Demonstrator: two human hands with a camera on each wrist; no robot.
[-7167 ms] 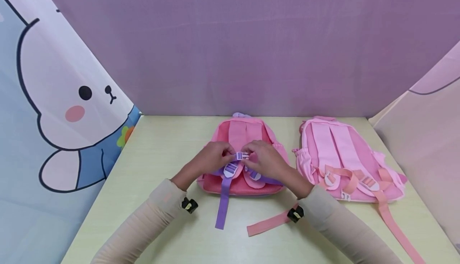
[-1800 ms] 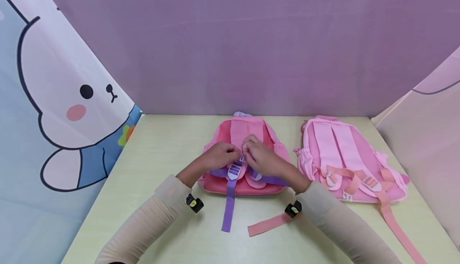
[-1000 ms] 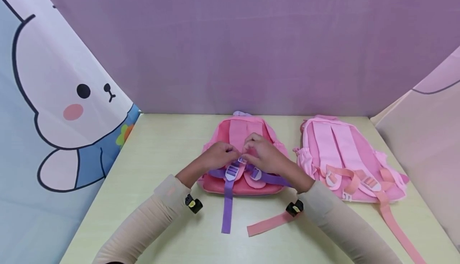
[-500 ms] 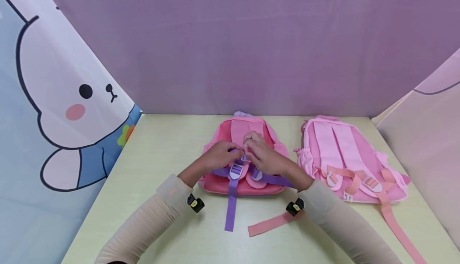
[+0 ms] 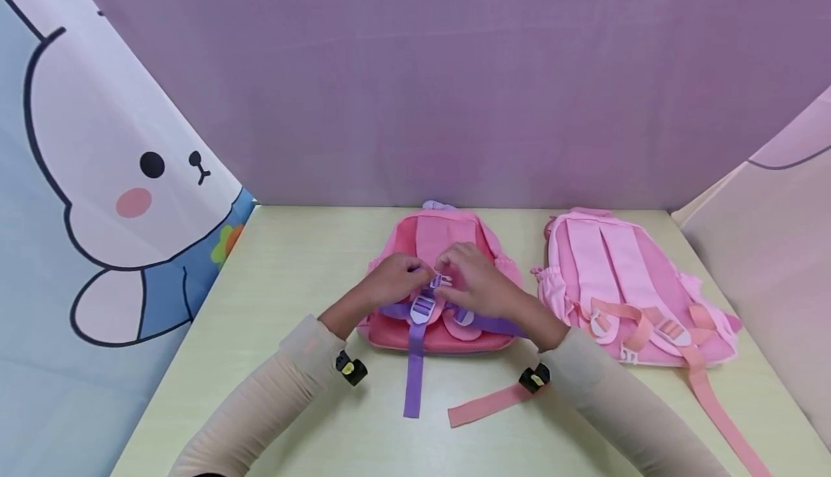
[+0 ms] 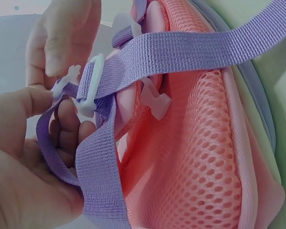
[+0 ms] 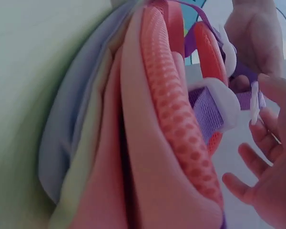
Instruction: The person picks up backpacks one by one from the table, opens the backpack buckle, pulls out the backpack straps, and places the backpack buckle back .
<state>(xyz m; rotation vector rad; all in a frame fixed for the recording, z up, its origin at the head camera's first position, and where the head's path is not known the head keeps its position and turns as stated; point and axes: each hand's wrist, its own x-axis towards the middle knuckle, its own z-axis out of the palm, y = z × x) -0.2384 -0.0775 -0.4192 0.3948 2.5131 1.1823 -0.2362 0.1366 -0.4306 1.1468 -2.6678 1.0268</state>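
A coral-pink backpack (image 5: 446, 232) lies back side up on the table, with purple straps and white strap adjusters (image 5: 422, 309). My left hand (image 5: 396, 280) holds a purple strap (image 6: 102, 176) close to a white pronged buckle (image 5: 441, 281). In the left wrist view that strap loops past the left fingers. The right hand (image 5: 477, 282) has its thumb and forefinger at either side of the buckle prongs (image 7: 255, 102), pinching them, while its other fingers spread apart in the right wrist view. Part of the buckle is hidden by the fingers.
A second, lighter pink backpack (image 5: 639, 275) with peach straps lies at the right. One peach strap end (image 5: 483, 406) stretches over the table (image 5: 311, 268) beneath my right wrist; another (image 5: 720, 412) hangs toward the front edge. A purple wall (image 5: 454, 87) stands behind.
The hands had drawn together over the buckle; now they are slightly apart and its prongs show again. The right thumb and forefinger have spread. The backpacks stay in place.
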